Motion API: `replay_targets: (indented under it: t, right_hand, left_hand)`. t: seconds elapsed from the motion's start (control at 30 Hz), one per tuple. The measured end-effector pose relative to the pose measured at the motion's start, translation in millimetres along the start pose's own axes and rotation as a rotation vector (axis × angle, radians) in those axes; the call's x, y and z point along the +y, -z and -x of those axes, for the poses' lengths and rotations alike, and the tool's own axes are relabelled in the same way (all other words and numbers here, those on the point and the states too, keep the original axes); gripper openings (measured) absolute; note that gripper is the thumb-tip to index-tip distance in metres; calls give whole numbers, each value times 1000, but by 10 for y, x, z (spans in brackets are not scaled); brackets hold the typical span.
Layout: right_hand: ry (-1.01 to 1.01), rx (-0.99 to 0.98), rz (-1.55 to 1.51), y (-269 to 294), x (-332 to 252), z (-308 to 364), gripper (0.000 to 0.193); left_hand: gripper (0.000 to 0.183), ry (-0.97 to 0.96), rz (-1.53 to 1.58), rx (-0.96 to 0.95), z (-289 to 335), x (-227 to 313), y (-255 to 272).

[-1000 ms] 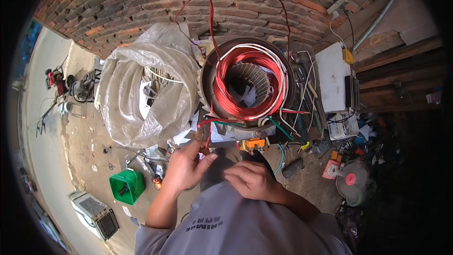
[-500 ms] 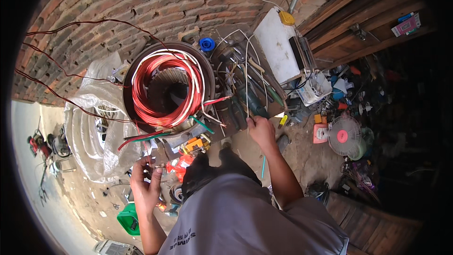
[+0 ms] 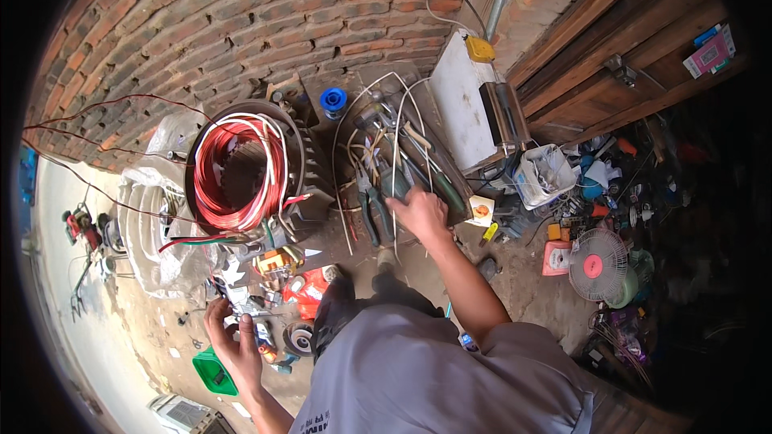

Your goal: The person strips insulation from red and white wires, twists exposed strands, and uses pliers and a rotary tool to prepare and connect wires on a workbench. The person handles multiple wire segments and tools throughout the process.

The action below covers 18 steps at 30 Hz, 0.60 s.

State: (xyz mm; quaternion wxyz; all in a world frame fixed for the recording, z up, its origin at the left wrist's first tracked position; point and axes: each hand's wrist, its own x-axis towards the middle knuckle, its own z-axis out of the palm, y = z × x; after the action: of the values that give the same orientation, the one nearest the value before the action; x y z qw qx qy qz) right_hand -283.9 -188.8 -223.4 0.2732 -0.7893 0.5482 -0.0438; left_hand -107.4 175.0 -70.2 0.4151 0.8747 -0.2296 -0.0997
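A big motor stator [image 3: 241, 173] with red copper windings stands against the brick wall. My right hand [image 3: 418, 210] reaches forward onto a heap of hand tools and pliers [image 3: 386, 169] right of the stator; its fingers are bent over a tool, grip unclear. My left hand [image 3: 229, 337] hangs low at the left, fingers curled around a small object I cannot make out, next to small parts and a yellow meter [image 3: 277, 261] on the ground. Red and green lead wires [image 3: 193, 239] trail from the stator toward my left hand.
A white metal box [image 3: 462, 108] leans on the wall beside a wooden door. A small pink fan [image 3: 593, 265], a white container [image 3: 543, 173] and scattered clutter lie to the right. A plastic-wrapped motor [image 3: 149, 225] and a green crate [image 3: 213, 370] sit at the left.
My view has swung right. My right hand has stretched further forward onto the tool pile; my left hand has dropped lower and to the left, away from the stator leads.
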Motion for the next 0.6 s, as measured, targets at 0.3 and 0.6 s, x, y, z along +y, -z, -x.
replay_targets:
  t: [0.3,0.6]
  right_hand:
    - [63,-143,49,23,-111,-253,40]
    - [328,-72,-612,593,-246,92,23]
  left_hand:
    - [35,11,98,10,454,306,-433]
    - [65,-245,-40,-350,312,1038,-915]
